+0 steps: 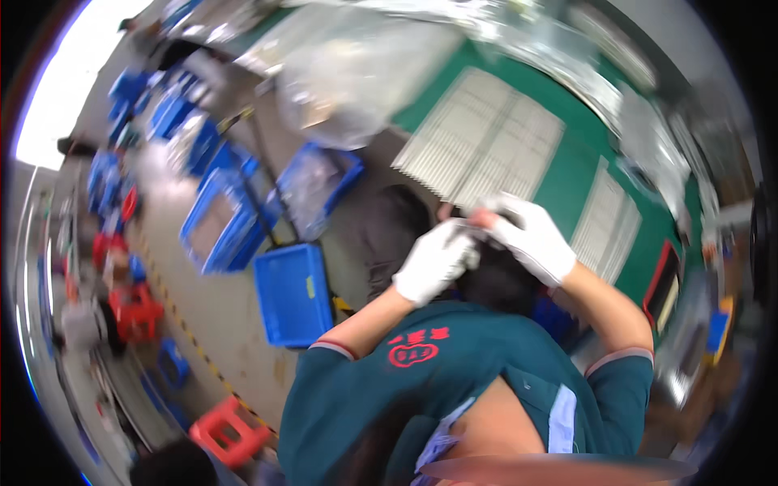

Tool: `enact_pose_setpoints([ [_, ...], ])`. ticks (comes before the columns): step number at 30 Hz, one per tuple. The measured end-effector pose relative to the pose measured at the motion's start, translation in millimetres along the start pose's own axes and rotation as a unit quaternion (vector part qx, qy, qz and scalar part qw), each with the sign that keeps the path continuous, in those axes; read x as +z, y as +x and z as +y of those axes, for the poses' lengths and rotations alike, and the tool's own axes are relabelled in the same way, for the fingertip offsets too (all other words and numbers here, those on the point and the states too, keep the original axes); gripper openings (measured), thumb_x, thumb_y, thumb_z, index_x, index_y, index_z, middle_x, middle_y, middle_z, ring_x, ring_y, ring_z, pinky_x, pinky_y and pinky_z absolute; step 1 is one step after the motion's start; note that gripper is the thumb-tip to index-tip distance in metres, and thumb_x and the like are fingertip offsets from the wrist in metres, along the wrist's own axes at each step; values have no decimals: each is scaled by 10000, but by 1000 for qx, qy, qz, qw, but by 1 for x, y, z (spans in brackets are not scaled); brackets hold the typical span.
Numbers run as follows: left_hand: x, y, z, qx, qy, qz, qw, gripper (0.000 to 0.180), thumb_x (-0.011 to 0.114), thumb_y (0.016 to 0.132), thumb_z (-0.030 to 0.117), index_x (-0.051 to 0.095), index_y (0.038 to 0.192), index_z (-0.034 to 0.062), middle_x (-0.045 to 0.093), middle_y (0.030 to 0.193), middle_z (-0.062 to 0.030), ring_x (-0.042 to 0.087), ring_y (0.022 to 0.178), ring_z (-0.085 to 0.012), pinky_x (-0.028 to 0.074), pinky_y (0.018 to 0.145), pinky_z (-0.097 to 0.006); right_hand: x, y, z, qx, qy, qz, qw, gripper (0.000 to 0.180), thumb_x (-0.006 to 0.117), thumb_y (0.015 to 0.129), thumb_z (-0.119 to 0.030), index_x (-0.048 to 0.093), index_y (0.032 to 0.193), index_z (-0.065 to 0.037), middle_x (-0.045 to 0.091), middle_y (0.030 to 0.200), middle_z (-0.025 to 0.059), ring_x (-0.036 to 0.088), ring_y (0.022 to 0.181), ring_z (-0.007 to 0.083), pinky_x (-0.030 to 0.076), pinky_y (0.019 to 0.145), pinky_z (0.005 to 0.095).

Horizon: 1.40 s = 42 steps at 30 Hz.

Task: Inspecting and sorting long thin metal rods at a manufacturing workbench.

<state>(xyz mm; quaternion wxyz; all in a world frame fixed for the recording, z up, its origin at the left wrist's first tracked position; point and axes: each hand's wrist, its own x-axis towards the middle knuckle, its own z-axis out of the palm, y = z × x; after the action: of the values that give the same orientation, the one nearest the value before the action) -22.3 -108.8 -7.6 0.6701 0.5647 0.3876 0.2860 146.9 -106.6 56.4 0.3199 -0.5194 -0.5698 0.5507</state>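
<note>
My left hand (436,261) and my right hand (528,236) meet in front of my chest, both in white gloves with some bare fingertips showing. The fingers of each are bent and pinched together around one spot. Whatever they hold there is too small and blurred to name. Just beyond them, on the green table, lies a sheet-like panel of pale, narrow parallel strips (486,134); the near edge of this panel is close to my fingertips.
Another pale striped panel (608,219) lies further right on the green table (571,174). Clear plastic bags (344,81) cover its far left end. Blue bins (293,293) stand on the floor to the left, with red stools (229,431) beyond. A red-edged case (663,283) is at the right.
</note>
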Motion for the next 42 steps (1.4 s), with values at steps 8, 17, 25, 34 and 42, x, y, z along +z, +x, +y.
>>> enact_pose_setpoints([
  [8, 9, -1, 11, 110, 120, -38, 986, 262, 435, 880, 319, 513, 840, 72, 583, 605, -55, 594, 601, -194, 449, 576, -312, 1, -19, 3, -17, -2, -46, 999, 346, 605, 789, -371, 562, 786, -28, 527, 1151, 136, 408, 577, 22, 311, 480, 162],
  [17, 7, -7, 18, 65, 17, -86, 994, 281, 416, 876, 264, 560, 856, 24, 586, 601, -56, 551, 551, -143, 422, 541, -276, -27, -17, 1, -70, 62, 71, 993, 363, 556, 836, -340, 537, 897, 18, 528, 1132, 144, 314, 473, -3, 247, 423, 148],
  [25, 13, 5, 23, 62, -7, -119, 991, 263, 425, 882, 268, 562, 877, 44, 558, 568, -19, 483, 488, -95, 375, 471, -242, -11, -26, -6, -53, 37, 24, 998, 426, 629, 763, -420, 550, 779, -1, 510, 1152, 180, 382, 501, 10, 302, 469, 145],
  [34, 14, 2, 23, 16, -7, -150, 989, 270, 432, 879, 283, 560, 867, 45, 549, 576, -22, 494, 500, -98, 387, 481, -241, -30, -31, -9, -71, 21, 96, 993, 381, 614, 780, -399, 542, 770, -24, 524, 1145, 177, 361, 467, 6, 310, 441, 151],
  [42, 17, 6, 28, 66, 18, -138, 988, 278, 424, 886, 294, 559, 894, 51, 559, 582, -23, 510, 516, -104, 409, 501, -250, -31, -33, -7, -39, 47, 66, 996, 416, 619, 762, -407, 551, 783, 2, 537, 1108, 174, 389, 489, 17, 305, 458, 153],
])
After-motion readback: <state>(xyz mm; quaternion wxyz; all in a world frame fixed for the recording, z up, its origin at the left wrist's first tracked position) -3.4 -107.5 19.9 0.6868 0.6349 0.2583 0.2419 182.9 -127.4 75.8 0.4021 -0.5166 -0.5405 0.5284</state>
